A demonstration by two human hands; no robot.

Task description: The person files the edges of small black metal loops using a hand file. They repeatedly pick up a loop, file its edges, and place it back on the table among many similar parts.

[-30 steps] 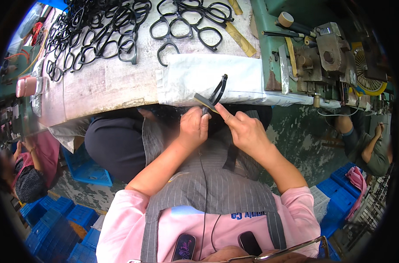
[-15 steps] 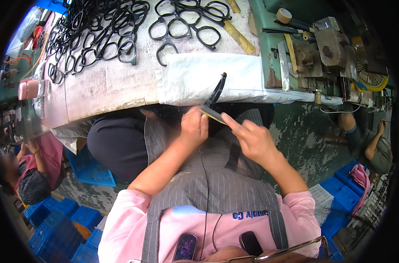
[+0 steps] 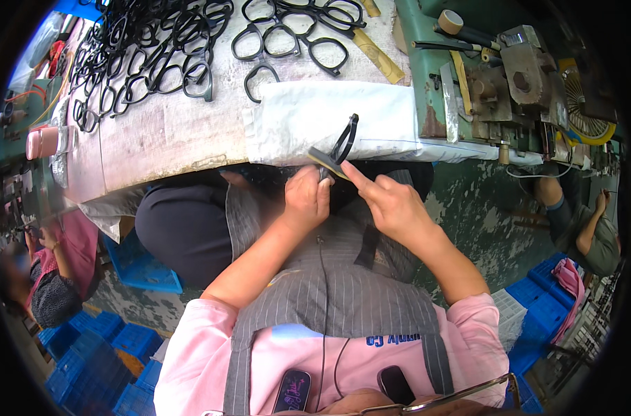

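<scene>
Near the table's front edge, my left hand (image 3: 306,201) is closed on a black glasses frame (image 3: 348,137). One part of the frame points up over the white cloth (image 3: 371,114), and my fingers hide the rest. My right hand (image 3: 395,211) grips a flat sanding stick (image 3: 327,162), grey on top with a yellowish edge. Its index finger stretches along the stick, and its other fingers are curled. The stick lies slantwise across the frame, just above the left fingertips.
Black glasses frames (image 3: 170,73) are heaped at the table's far left, with several more (image 3: 281,41) behind the cloth. A metal vise (image 3: 520,80) and a tape roll (image 3: 450,22) sit at right. Blue crates (image 3: 139,340) stand on the floor; people sit at both sides.
The sanding stick has slid up and to the left across the frame, with my right hand following. The frame has turned a little, showing a looped outline. My left hand stays nearly in place.
</scene>
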